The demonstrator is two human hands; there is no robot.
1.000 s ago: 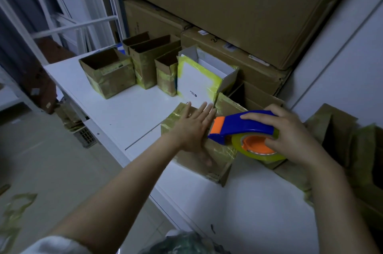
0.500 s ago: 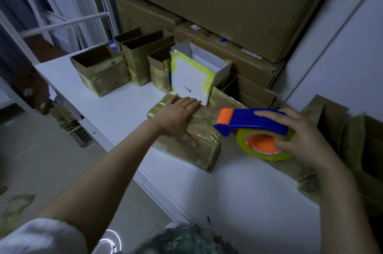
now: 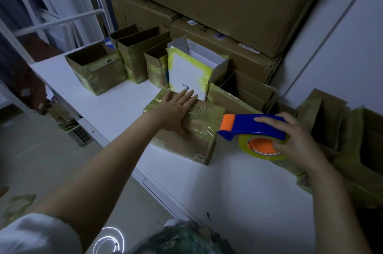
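Note:
A small closed cardboard box [image 3: 186, 143], wrapped with yellowish tape, lies on the white table [image 3: 238, 187] near its front edge. My left hand [image 3: 176, 108] presses flat on the box's top, fingers straight. My right hand [image 3: 290, 139] grips a blue and orange tape dispenser [image 3: 248, 127] holding a yellow tape roll [image 3: 261, 150]. The dispenser's orange nose touches the box's right top edge.
Several open taped cartons [image 3: 97, 71] and a white box [image 3: 192, 75] stand in a row behind. Large stacked cartons [image 3: 207, 0] fill the back. Crumpled taped cardboard [image 3: 342, 139] lies at the right. A white rack [image 3: 62, 21] stands left. The floor [image 3: 41, 160] lies below the table edge.
The dispenser has slid right along the box top to its right edge. My left hand has shifted toward the box's left end, still pressing down.

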